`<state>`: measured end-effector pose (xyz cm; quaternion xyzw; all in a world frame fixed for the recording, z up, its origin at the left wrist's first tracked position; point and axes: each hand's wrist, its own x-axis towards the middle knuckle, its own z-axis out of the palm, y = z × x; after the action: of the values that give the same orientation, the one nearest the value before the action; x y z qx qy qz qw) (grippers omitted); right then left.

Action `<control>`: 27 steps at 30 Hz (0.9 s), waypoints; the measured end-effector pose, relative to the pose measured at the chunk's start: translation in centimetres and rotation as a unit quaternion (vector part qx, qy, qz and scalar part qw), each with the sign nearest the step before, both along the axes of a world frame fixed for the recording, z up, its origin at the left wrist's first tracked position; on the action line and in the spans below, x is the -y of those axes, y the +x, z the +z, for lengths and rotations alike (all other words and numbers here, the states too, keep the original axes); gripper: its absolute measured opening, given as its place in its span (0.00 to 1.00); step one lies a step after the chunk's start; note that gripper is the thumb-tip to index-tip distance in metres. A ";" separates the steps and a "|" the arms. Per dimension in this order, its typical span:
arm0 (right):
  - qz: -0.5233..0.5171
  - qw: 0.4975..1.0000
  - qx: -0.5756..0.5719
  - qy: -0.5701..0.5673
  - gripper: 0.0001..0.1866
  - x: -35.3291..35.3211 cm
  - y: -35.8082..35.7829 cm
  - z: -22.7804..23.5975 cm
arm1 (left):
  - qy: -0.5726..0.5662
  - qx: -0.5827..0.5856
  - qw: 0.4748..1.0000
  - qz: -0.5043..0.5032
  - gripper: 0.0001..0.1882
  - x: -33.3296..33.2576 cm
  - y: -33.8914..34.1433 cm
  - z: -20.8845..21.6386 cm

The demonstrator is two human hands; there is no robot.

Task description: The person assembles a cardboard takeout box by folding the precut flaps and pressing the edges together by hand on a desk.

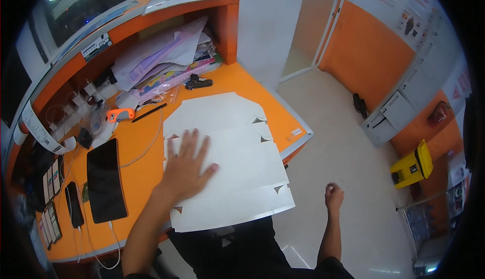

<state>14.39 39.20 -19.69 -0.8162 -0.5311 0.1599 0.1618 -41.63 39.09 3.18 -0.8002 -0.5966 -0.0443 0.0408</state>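
A flat white cardboard box blank (227,147) lies on the orange desk, its near edge reaching past the desk toward my lap. It has fold lines across it and small cut slots along both sides. My left hand (187,170) rests palm down on the left part of the sheet, fingers spread. Off to the right, over the floor and apart from the desk, my right hand (334,196) is held with its fingers curled in. Whether anything small sits inside those fingers is hidden.
Left of the sheet lie a black tablet (107,180), a phone (74,204), charging cables, a black pen (149,112) and an orange tool (120,115). Papers (156,61) fill the shelf behind. A yellow bin (413,165) stands at the right.
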 end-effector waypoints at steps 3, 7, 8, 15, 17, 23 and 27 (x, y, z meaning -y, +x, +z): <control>0.095 0.967 0.069 0.226 0.38 -2.3 -7.0 8.6 | -0.021 0.048 0.995 -0.081 0.41 1.0 4.4 1.8; 0.166 0.900 -0.103 0.389 0.33 -7.8 -16.1 21.0 | -0.004 0.132 0.976 -0.171 0.39 -0.1 8.7 2.4; 0.237 0.876 -0.145 0.394 0.30 -8.6 -19.3 23.9 | -0.001 0.137 0.976 -0.170 0.39 -0.6 9.1 2.4; 0.552 0.808 0.009 0.203 0.26 -10.5 -32.6 24.0 | 0.009 0.190 0.973 -0.132 0.41 -0.9 7.3 0.3; 0.568 0.804 0.062 0.166 0.29 -10.3 -32.6 23.4 | 0.022 0.212 0.969 -0.124 0.40 0.0 7.0 -0.1; 0.572 0.788 0.145 0.174 0.30 -9.8 -33.0 23.6 | -0.014 0.112 0.993 -0.043 0.40 1.1 3.5 0.1; 0.573 0.781 0.169 0.180 0.31 -9.5 -33.2 24.1 | -0.033 0.107 0.990 0.087 0.40 3.9 -6.1 -1.7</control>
<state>-18.79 48.71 4.38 -0.3313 -0.9388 -0.0158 0.0926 -47.72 35.23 1.51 -0.7366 -0.6664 -0.1062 -0.0458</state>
